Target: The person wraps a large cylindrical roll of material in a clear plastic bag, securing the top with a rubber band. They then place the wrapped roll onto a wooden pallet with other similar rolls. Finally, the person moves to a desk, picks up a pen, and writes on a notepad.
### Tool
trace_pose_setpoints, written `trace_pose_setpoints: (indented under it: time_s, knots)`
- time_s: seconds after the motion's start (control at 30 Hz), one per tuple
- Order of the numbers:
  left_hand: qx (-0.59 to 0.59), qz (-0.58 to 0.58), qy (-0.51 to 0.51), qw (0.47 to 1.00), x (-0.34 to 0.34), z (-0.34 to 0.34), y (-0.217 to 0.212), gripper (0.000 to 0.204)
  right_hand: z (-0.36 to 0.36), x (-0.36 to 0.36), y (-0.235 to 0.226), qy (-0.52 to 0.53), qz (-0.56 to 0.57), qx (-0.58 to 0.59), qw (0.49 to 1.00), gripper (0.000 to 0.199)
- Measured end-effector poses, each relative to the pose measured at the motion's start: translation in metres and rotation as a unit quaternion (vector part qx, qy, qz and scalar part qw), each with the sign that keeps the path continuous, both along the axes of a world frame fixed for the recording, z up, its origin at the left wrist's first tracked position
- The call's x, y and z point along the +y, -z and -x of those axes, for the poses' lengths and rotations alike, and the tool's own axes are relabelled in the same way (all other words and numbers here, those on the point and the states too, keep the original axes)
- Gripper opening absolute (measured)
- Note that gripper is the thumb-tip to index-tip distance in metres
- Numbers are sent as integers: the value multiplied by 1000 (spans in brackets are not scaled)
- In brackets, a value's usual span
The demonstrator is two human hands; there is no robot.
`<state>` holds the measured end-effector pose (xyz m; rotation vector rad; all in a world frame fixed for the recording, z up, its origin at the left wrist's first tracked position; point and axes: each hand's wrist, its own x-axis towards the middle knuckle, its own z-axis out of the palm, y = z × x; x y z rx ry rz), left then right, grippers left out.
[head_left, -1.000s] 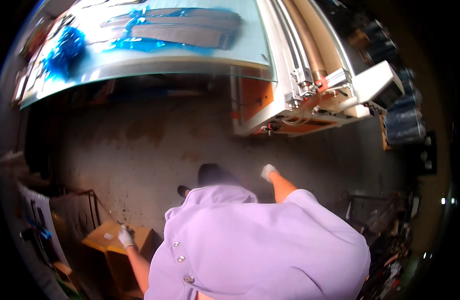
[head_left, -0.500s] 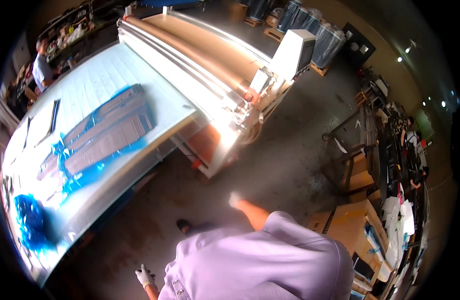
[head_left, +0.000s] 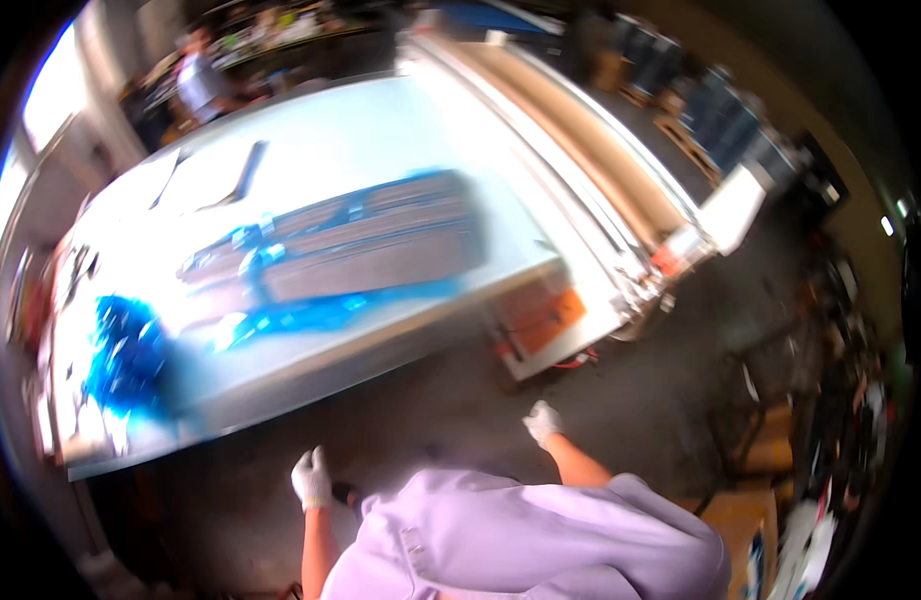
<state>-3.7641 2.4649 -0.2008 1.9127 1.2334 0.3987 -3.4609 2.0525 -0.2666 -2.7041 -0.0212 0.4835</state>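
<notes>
My left hand (head_left: 312, 480), in a white knitted glove, hangs over the floor just off the table's near edge, loosely open with nothing in it. To the right, my right hand (head_left: 543, 424) wears a similar glove; its fingers are slightly apart and bent, a little blurred, and no object shows in them. Both hands are apart from the table. Nearest to them on the pale table (head_left: 381, 120) lies a stack of long grey-brown cut pieces (head_left: 371, 252) with blue plastic film (head_left: 311, 313) around it. A crumpled heap of blue film (head_left: 128, 355) sits at the table's left end.
A long machine with a brown roller (head_left: 571, 135) spans the table's right side, with a white box-shaped unit (head_left: 738, 208) at its near end. A co-worker (head_left: 201, 80) stands beyond the table. Wrapped rolls (head_left: 716, 110) stand at the back right. A cardboard box (head_left: 746, 525) is close on my right.
My view has turned left, so the table and machine now sit further right in it. My left hand has risen beside the table; my right hand is still held forward.
</notes>
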Motion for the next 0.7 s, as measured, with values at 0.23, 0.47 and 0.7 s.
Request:
trace_pose_setpoints:
  time_s: [0.23,0.47,0.7]
  knots:
    - [40,-58,-56,996,97,77,-49,36,50,157,-31,-90,-23,-117,989,11]
    - [-1,-66,-147,987,182,185,-77,29,107,333,-79,-182,-163,-110,964,17]
    - [-59,-99,-175,978,240,241,-79,28,168,431,-74,-230,-217,-71,946,23]
